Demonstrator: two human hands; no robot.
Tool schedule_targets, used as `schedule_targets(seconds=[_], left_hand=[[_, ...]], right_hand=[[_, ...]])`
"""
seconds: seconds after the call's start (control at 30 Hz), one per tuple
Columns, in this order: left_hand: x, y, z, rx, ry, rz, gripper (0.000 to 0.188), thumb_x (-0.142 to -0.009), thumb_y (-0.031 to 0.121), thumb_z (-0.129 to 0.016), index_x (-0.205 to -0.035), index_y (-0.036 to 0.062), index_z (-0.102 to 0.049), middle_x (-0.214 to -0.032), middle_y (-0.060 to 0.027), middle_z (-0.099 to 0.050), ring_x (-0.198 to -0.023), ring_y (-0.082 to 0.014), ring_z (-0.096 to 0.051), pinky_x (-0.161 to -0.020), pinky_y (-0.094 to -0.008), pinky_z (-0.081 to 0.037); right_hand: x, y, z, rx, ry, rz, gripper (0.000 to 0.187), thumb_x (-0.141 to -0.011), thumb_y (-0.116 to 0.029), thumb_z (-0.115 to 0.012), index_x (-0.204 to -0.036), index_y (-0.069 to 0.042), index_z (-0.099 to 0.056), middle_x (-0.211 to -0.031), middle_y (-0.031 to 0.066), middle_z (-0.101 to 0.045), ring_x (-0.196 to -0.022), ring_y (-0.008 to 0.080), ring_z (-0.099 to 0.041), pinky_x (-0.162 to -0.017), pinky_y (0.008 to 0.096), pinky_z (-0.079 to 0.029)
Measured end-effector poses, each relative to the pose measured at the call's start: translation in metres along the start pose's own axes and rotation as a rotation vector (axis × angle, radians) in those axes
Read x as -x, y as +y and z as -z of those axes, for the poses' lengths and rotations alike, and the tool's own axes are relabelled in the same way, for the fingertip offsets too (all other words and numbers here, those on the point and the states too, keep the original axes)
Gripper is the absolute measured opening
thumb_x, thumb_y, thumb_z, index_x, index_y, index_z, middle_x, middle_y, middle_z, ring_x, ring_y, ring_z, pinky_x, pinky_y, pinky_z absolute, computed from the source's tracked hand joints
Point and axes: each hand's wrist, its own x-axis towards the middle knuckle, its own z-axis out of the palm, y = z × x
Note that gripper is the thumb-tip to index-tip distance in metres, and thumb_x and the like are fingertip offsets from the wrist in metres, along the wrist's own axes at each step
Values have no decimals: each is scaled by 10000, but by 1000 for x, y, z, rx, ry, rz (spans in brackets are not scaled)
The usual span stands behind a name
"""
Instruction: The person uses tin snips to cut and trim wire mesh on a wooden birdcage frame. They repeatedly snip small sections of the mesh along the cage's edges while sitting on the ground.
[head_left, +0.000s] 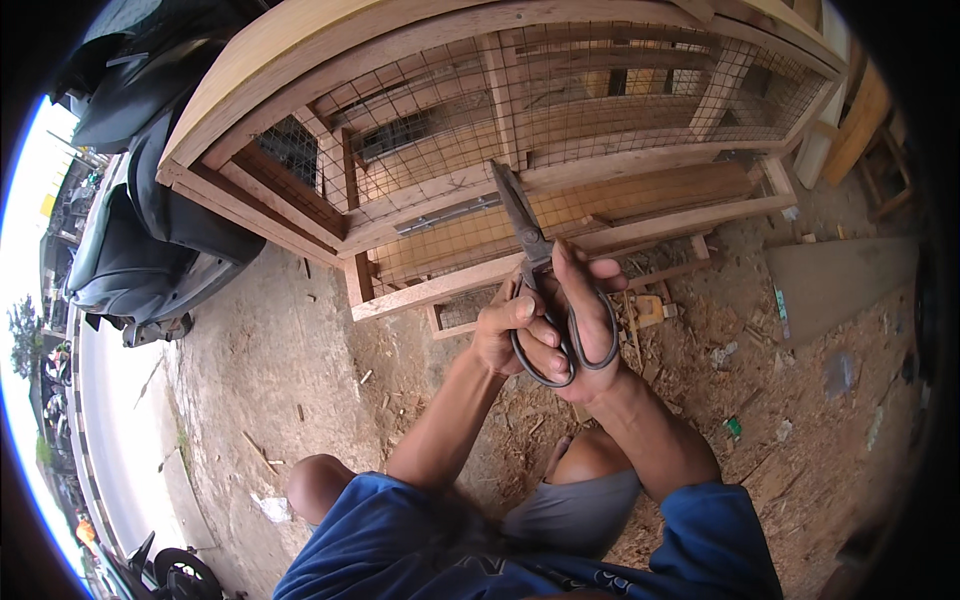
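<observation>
A pair of dark metal scissors [518, 212] with long blades and large looped handles is held up in front of me. The blades look nearly closed, and their tips point away toward the cage. My left hand [503, 328] is closed around the left handle loop. My right hand [588, 335] is at the right loop, with its thumb side up by the pivot and its fingers partly hidden behind the handles. Just beyond the blades stands a wooden cage [430, 215] with wire mesh [585, 100] across its front and a metal hinge on a lower rail.
A black motorcycle [160, 200] is parked left of the cage. Wood shavings and scraps litter the concrete floor [310, 370]. A yellow tool [650, 310] lies under the cage's front edge. Boards [858, 125] lean at the right, near a flat grey sheet [845, 285]. A road runs along the far left.
</observation>
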Motion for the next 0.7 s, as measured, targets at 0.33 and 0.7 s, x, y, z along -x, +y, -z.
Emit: schedule_targets(seconds=[0.33,0.7], left_hand=[[-12,15,16,-37,-154,73,432,-800,168,-698,-1143,-16,-512,-1113,-308,-636,-1053,-379,-641,-907,-443,-542],[-7,20,6,-131,-56,165,555,-796,238,-710,-1242,37,-448,-1126,-301,-605,-1024,-374,-638,-850,-428,-563]], right_hand=[[0,-1,8,19,-9,-22,387,-1033,-466,-459,-879,-117,-523,-530,-6,-432,-307,98,-403,-279,205,-331],[8,-4,9,237,106,-91,336,-1012,-454,-524,-893,-141,-510,-560,-19,-441,-357,94,-454,-309,211,-359]])
